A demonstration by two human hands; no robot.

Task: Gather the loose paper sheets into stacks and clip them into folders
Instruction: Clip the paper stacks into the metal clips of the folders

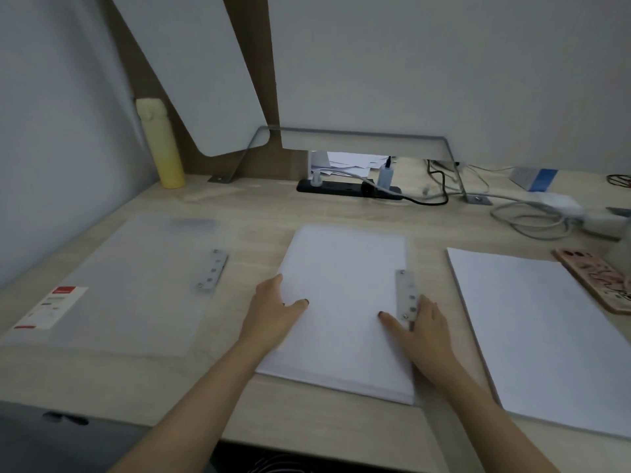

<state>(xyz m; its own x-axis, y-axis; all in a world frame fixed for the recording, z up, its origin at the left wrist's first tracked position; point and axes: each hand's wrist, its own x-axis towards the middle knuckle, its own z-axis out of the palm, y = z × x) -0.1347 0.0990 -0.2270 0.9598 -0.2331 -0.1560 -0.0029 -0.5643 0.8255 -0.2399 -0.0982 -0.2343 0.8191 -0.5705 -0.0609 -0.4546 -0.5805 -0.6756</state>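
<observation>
Paper stack (341, 295) lies mid-desk (307, 425). Left hand (273, 303) flat, pressing its edge; right hand (421, 327) relaxed, flat beside metal clip (406, 295) (not gripping it). Step: squaring sheets. Next, probably: clamp clip over the aligned edge.

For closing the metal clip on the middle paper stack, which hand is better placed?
Right. The right hand lies at the right edge of the middle stack, directly beside the metal clip. The left hand rests on the opposite, left edge, and would have to cross the sheets.
</observation>
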